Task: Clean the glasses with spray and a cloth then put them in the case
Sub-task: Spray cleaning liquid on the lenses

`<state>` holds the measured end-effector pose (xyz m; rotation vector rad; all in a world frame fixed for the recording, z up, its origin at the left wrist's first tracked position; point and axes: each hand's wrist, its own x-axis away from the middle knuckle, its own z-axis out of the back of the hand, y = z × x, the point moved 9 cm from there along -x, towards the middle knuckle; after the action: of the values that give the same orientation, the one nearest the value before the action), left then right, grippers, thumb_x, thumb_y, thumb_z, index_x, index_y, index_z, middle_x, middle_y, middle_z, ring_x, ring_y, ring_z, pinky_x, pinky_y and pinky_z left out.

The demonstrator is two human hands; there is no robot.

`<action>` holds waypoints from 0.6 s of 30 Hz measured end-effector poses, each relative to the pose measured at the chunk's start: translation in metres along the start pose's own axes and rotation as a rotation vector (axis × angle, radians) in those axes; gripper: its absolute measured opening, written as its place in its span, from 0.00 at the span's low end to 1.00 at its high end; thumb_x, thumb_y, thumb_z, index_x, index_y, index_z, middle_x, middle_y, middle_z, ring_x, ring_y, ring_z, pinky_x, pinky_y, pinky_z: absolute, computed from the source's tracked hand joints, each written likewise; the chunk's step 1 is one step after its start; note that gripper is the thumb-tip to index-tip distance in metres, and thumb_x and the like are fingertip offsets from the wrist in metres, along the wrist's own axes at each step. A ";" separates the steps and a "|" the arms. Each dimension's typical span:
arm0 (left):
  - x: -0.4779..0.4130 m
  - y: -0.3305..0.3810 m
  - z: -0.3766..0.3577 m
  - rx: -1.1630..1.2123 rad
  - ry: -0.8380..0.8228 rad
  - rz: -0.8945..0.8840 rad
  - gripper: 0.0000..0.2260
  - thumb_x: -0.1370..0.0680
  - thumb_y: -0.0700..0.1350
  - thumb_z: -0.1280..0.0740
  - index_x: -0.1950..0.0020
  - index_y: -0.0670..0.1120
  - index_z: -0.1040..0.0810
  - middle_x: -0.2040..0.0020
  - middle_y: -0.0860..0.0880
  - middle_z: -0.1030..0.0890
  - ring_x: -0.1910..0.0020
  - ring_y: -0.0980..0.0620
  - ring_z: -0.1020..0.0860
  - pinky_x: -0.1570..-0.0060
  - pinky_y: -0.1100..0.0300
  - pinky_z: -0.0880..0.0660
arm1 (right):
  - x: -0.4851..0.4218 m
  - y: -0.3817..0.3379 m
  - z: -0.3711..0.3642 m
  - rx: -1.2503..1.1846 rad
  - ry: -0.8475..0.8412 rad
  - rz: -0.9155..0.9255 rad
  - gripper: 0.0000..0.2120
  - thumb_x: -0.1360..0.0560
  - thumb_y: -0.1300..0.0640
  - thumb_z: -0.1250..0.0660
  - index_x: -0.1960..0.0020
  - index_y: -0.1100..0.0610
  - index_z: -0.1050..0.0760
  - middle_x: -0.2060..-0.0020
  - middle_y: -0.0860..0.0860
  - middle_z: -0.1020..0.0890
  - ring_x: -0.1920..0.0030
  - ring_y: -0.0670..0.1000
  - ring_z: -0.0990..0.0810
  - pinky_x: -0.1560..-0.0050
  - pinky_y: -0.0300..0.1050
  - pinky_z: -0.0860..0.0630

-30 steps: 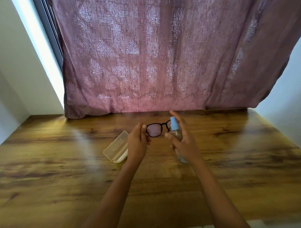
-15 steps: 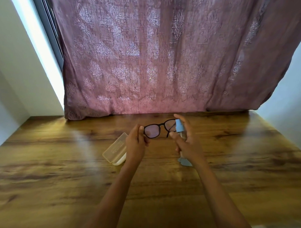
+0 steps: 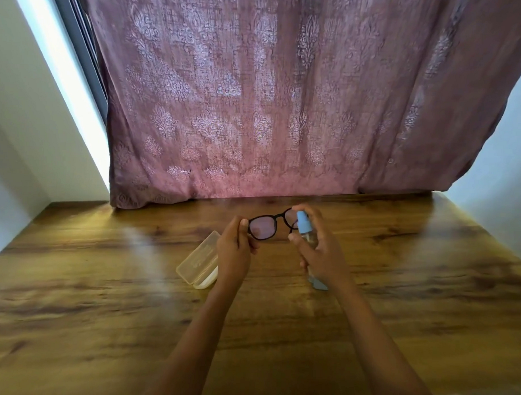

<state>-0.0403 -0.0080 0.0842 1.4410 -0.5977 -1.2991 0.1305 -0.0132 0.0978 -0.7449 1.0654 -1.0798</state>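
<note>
Two grips, both full: the left grip [image 3: 233,251] pinched the glasses [image 3: 262,227] over the surface [image 3: 101,310]; the right grip [image 3: 322,255] held the spray bottle [image 3: 303,225] at their three o'clock. Spraying stage, seemingly; next needed a cloth.

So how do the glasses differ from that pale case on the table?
The glasses have a thin dark frame; the case is a pale, boxy shell. The glasses are held above the table, pinched at one end by the left hand; the case lies on the table, not held. The glasses sit right by the spray bottle in the right hand; the case lies off to the left. Both are near the left hand.
</note>
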 end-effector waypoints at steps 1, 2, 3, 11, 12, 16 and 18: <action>0.000 -0.001 0.000 -0.004 0.003 0.003 0.16 0.18 0.41 0.46 0.66 0.49 0.33 0.74 0.50 0.29 0.76 0.62 0.27 0.74 0.73 0.33 | 0.000 0.000 -0.001 0.033 -0.012 0.009 0.18 0.24 0.58 0.36 0.40 0.40 0.34 0.65 0.66 0.26 0.77 0.53 0.30 0.79 0.40 0.29; 0.000 -0.001 0.000 -0.009 0.005 0.007 0.16 0.18 0.41 0.46 0.66 0.49 0.33 0.74 0.50 0.29 0.76 0.62 0.27 0.74 0.73 0.33 | 0.000 0.001 -0.003 0.051 -0.021 0.011 0.18 0.24 0.59 0.36 0.41 0.40 0.34 0.65 0.66 0.26 0.76 0.53 0.30 0.79 0.39 0.29; -0.001 -0.002 0.000 -0.011 0.004 0.009 0.16 0.18 0.41 0.46 0.66 0.49 0.33 0.74 0.50 0.29 0.76 0.62 0.27 0.73 0.73 0.33 | 0.000 0.004 -0.004 0.047 -0.023 0.000 0.18 0.24 0.59 0.36 0.41 0.40 0.34 0.64 0.67 0.26 0.76 0.53 0.30 0.79 0.39 0.29; -0.004 -0.009 -0.004 -0.004 -0.004 0.013 0.16 0.18 0.42 0.47 0.65 0.49 0.32 0.73 0.48 0.27 0.76 0.61 0.27 0.74 0.73 0.33 | -0.006 0.051 0.018 -0.325 0.133 -0.251 0.20 0.22 0.65 0.46 0.42 0.41 0.33 0.69 0.52 0.27 0.74 0.48 0.30 0.75 0.42 0.30; -0.005 -0.011 -0.005 -0.002 -0.008 0.015 0.16 0.18 0.42 0.47 0.65 0.49 0.32 0.73 0.48 0.27 0.77 0.61 0.27 0.74 0.73 0.33 | -0.008 0.061 0.022 -0.357 0.159 -0.308 0.19 0.23 0.66 0.47 0.46 0.42 0.33 0.68 0.52 0.26 0.73 0.48 0.29 0.73 0.42 0.31; -0.007 -0.019 -0.011 0.004 -0.017 0.033 0.16 0.18 0.43 0.48 0.64 0.48 0.32 0.73 0.48 0.27 0.77 0.60 0.28 0.75 0.73 0.33 | -0.014 0.086 0.034 -0.436 0.222 -0.397 0.16 0.28 0.72 0.50 0.48 0.58 0.31 0.69 0.53 0.29 0.74 0.47 0.30 0.72 0.41 0.32; -0.008 -0.025 -0.015 0.003 -0.025 0.048 0.15 0.18 0.44 0.48 0.64 0.47 0.31 0.73 0.47 0.26 0.77 0.59 0.28 0.75 0.73 0.33 | -0.013 0.092 0.042 -0.360 0.266 -0.401 0.15 0.26 0.71 0.49 0.48 0.57 0.30 0.68 0.53 0.28 0.70 0.49 0.29 0.69 0.42 0.31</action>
<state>-0.0353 0.0127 0.0622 1.4066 -0.6468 -1.2809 0.1981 0.0285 0.0342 -1.1613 1.3963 -1.3712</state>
